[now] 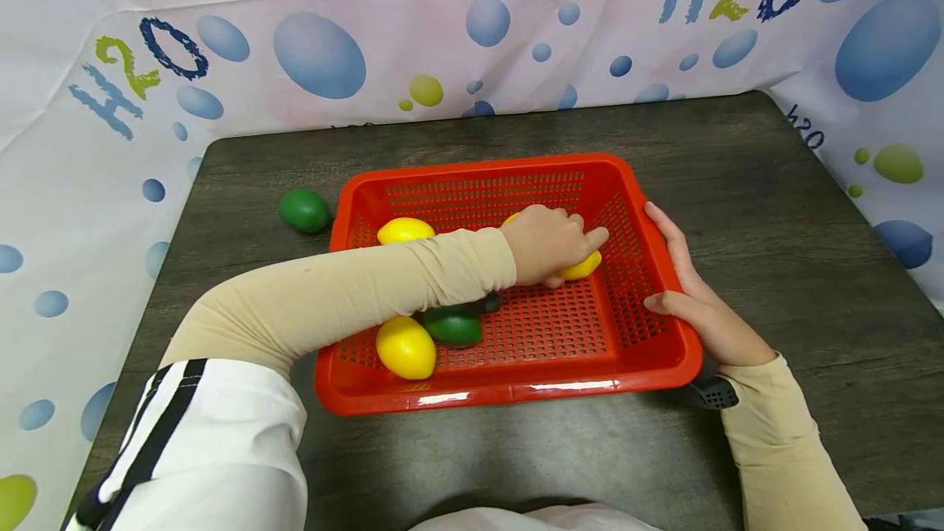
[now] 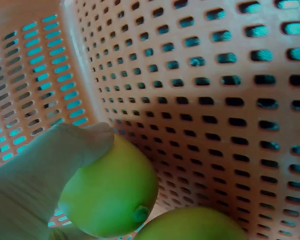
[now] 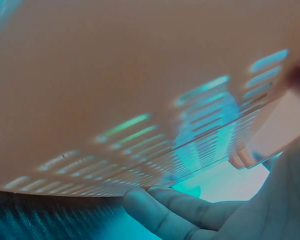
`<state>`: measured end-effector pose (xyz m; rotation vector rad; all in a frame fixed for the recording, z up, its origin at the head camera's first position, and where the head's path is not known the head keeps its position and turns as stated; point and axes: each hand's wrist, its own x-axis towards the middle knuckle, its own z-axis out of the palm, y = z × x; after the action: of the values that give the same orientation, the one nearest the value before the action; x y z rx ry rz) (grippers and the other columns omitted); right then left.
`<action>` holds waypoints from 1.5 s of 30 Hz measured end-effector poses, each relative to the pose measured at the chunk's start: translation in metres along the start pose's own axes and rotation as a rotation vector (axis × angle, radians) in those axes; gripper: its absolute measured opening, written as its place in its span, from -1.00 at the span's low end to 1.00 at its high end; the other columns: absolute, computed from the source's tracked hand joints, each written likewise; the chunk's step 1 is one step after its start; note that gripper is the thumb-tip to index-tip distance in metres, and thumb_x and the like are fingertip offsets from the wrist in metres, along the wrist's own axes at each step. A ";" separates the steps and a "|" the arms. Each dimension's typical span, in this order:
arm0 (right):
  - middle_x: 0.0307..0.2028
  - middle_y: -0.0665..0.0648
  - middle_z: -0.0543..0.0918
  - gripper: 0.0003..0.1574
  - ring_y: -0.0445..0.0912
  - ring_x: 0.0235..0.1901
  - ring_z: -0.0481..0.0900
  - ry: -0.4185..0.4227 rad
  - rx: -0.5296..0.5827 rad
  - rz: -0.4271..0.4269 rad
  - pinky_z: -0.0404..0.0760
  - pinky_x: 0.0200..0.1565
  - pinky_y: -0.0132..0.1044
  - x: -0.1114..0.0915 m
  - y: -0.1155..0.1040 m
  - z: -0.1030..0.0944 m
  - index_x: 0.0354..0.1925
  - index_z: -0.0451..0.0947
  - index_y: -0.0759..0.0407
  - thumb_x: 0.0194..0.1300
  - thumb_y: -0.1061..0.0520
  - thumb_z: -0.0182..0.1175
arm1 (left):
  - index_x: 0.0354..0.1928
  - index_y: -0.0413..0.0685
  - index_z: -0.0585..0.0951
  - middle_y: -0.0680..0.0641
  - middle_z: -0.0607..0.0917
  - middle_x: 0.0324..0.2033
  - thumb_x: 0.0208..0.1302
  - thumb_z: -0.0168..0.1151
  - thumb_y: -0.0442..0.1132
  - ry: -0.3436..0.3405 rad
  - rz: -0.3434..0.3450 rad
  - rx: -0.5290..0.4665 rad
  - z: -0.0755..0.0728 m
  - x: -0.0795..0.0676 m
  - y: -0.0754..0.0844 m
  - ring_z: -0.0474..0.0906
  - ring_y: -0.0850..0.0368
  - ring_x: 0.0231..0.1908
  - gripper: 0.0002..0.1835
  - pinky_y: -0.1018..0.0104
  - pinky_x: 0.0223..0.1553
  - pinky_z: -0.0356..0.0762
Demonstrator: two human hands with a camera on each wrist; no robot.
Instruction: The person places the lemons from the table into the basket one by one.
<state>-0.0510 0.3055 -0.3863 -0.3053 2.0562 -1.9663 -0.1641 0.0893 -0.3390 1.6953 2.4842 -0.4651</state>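
Observation:
Inside a red perforated basket (image 1: 509,393), my left hand (image 1: 549,244) holds a lemon (image 1: 583,266) near the right end. The left wrist view shows the thumb lying over this lemon (image 2: 115,187), with a second lemon (image 2: 192,227) right beside it. Most of that second lemon is hidden by the hand in the head view. My right hand (image 1: 701,301) grips the basket's right side, thumb over the rim and fingers along the outside. From the right wrist, fingers (image 3: 165,212) show by the slotted basket wall (image 3: 115,90).
At the basket's left end lie a yellow lemon (image 1: 406,230), another lemon (image 1: 406,348) and a dark green fruit (image 1: 453,328), partly under my left forearm. A second green fruit (image 1: 304,211) sits on the dark wooden table (image 1: 745,187), left of the basket. A printed sheet (image 1: 413,39) hangs behind.

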 end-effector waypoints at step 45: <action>0.57 0.12 -0.11 0.26 0.25 0.34 0.21 -0.007 0.004 -0.002 0.73 -0.04 0.03 -0.001 0.000 0.000 0.62 -0.34 -0.47 0.25 0.43 -0.12 | 0.37 -0.02 0.38 -0.09 0.61 -0.01 0.38 0.28 -0.15 0.021 -0.027 -0.036 -0.006 -0.024 0.001 0.64 0.05 -0.21 -0.44 0.23 -0.22 0.71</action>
<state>-0.0501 0.3062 -0.3866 -0.3136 2.0482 -1.9674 -0.1536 0.0697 -0.3275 1.6635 2.5174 -0.4048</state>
